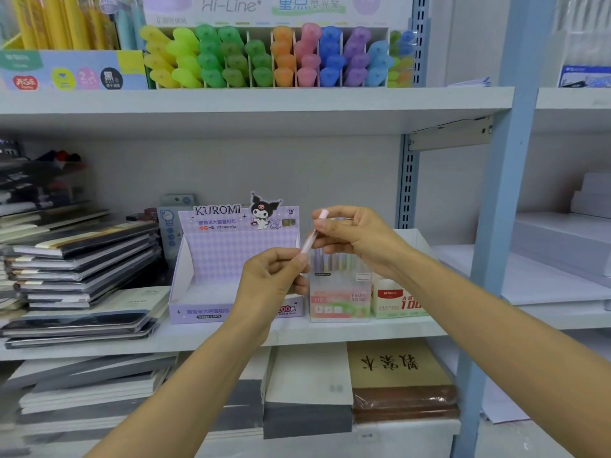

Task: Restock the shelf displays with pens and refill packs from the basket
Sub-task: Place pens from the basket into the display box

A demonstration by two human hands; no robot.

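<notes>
While both hands meet just in front of the Kuromi display box (228, 256), the L hand (274, 279) pinches the lower end of a slim pale-pink pen (308, 244) (pen or refill tube, can't tell which) w/ curled fingers. The R hand (357, 239) pinches its upper end, so it sits tilted, top leaning right. Just right of the box stands a clear Fruit Soda pack (340, 302), then a white-and-red carton (396, 300). Left of the box lie stacked notebooks (82, 259). Above the box, one shelf up, stand coloured highlighters (264, 57).
</notes>
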